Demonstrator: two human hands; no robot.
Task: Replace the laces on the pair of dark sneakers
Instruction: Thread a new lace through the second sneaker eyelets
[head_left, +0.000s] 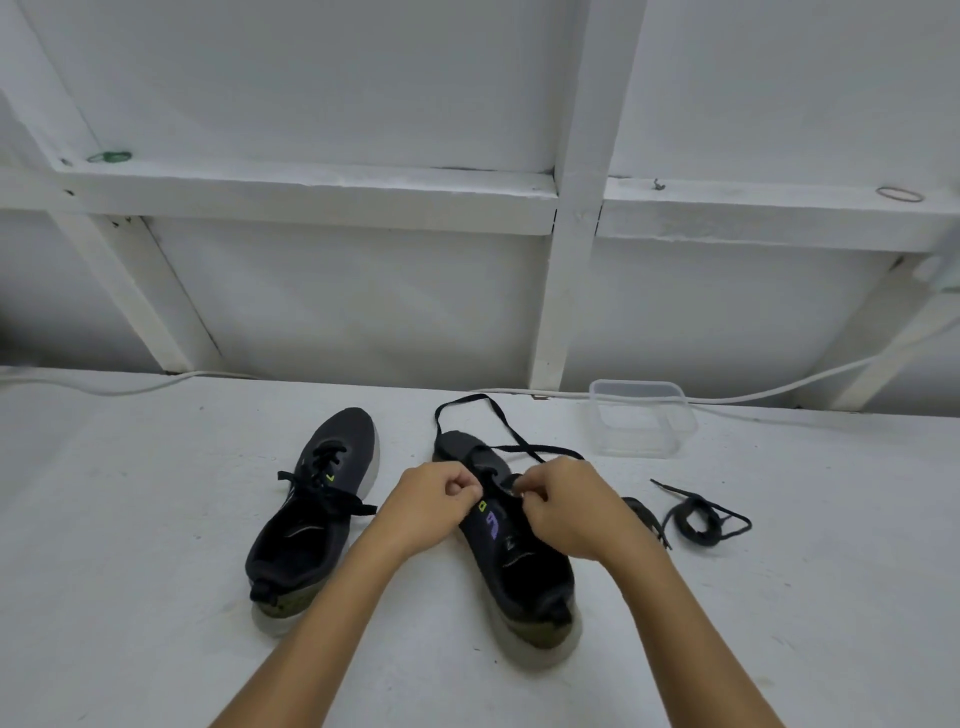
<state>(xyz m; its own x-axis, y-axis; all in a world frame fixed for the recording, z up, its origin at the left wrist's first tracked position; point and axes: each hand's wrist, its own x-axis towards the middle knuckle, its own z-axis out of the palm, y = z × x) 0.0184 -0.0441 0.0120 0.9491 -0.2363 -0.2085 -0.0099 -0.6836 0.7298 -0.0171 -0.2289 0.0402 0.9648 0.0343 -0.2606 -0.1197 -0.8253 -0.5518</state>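
No legible text, brand or number anywhere. Coloured marks only: small green mark on tongue of right sneaker (511, 545), just beside left hand (434, 506) fingers; purple shape below it, between hands, unreadable. Small green mark on left sneaker (311, 514), unreadable.

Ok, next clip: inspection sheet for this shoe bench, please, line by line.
Surface: white table, scuffed.
Job's things: left sneaker laced and tied; right sneaker mid-lacing, black lace trailing past its toe; loose laces bundled at right.
Clutter: clear plastic container, looks empty; rubber bands on wall ledge.
Grippers: left hand and right hand pinch at the right sneaker's eyelets.
Cables: white cable along wall.
Surroundings: white framed wall.
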